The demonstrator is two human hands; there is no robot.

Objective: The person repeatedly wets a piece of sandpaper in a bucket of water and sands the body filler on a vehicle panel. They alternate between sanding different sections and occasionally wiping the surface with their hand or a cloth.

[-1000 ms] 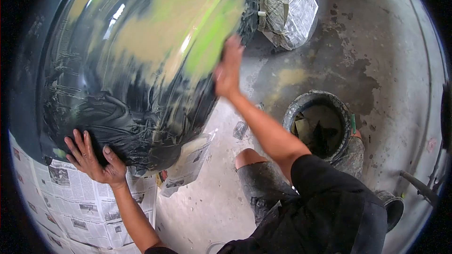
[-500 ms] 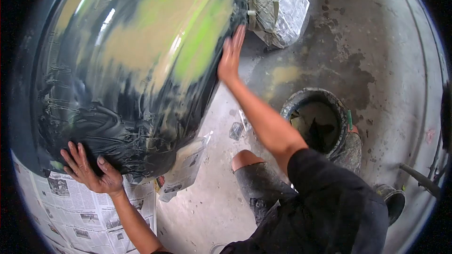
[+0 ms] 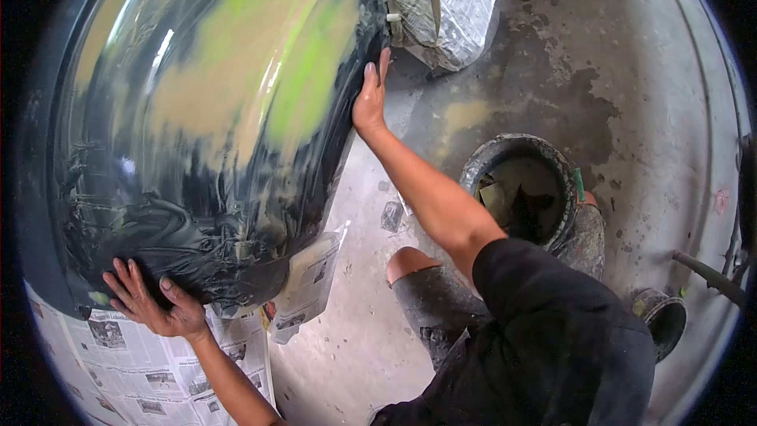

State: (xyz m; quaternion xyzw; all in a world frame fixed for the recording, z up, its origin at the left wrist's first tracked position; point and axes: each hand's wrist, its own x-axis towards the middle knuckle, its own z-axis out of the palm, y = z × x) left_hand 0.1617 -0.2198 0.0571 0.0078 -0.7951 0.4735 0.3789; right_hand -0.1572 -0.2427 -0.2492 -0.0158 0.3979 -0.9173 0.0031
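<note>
A large curved car body panel (image 3: 213, 102) fills the upper left, its dark coat worn through to beige and bright green patches. Wet black smears streak its lower part. My left hand (image 3: 162, 304) rests at the panel's lower edge, fingers spread over the smeared surface. Against the right edge lies my right hand (image 3: 371, 102), its visible fingers stretched upward along the panel. Part of that palm is turned away, and I see nothing held in either hand.
Newspaper sheets (image 3: 158, 371) hang below the panel, and a wrapped round part (image 3: 453, 12) sits at its upper right. A bucket (image 3: 564, 189) of murky water with dark scraps stands by my knee. A smaller pot (image 3: 662, 319) lies at the right on the stained concrete floor (image 3: 544, 102).
The view has shifted slightly, moving the panel left in the picture. My right hand has slid a little down the panel's edge and turned more edge-on. My left hand stays about where it was.
</note>
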